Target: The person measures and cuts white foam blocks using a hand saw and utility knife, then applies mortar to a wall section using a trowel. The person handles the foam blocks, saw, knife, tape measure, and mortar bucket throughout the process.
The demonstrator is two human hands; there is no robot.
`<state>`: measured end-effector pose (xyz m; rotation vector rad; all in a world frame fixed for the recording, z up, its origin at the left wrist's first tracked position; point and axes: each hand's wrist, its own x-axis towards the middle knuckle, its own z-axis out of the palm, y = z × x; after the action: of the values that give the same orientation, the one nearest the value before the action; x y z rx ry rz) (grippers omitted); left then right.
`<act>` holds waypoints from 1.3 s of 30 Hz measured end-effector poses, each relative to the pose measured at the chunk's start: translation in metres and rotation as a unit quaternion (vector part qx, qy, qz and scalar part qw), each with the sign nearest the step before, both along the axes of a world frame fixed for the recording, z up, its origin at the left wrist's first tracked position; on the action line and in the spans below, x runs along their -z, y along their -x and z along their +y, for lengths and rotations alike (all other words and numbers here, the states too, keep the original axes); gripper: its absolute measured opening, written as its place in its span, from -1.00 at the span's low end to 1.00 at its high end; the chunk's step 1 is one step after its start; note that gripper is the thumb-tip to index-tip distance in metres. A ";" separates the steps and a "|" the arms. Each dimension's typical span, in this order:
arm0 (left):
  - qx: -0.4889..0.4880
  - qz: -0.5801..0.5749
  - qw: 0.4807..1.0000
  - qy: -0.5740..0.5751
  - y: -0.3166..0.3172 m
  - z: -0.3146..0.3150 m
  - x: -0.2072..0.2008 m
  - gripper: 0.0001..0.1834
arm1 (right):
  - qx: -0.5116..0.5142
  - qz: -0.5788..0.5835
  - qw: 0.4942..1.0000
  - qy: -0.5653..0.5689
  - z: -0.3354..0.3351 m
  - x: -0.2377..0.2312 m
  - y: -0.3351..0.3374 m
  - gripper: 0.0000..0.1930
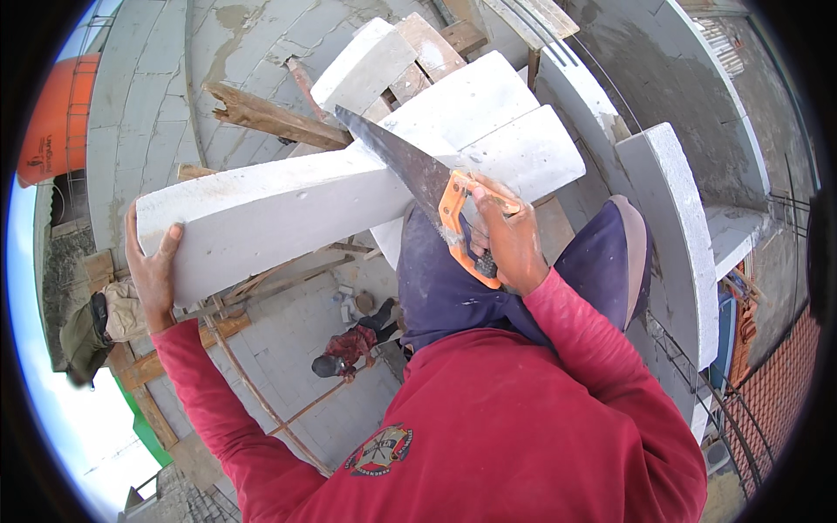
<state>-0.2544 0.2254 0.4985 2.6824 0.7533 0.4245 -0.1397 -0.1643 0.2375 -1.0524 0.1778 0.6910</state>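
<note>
A long white lightweight concrete block (270, 209) reaches from my left hand to the middle of the view. My left hand (157, 266) is spread against its left end, the thumb on the front face and the fingers behind the end. In my right hand (507, 235) is the orange handle of a hand saw (405, 166). The saw's dark blade lies across the block near its right part, tip pointing up and left. Whether the teeth have cut into the block I cannot tell. More white blocks (523, 157) lie beyond the blade and by my knees.
A rough timber (279, 118) juts out behind the block. Another white block (362, 70) rests on planks farther off. Far below, a person (349, 349) is on the floor beside wooden poles (253, 383). A white wall panel (676, 235) stands right of my knee. An orange tank (57, 122) is at far left.
</note>
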 end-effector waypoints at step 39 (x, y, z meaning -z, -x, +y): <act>-0.019 -0.006 1.000 -0.023 -0.002 -0.003 0.005 -0.01 | -0.010 -0.087 0.992 0.088 -0.005 -0.009 0.005 -0.55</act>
<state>-0.2525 0.2226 0.4937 2.7095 0.8013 0.4734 -0.1446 -0.1688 0.2470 -1.2782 0.0780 0.6071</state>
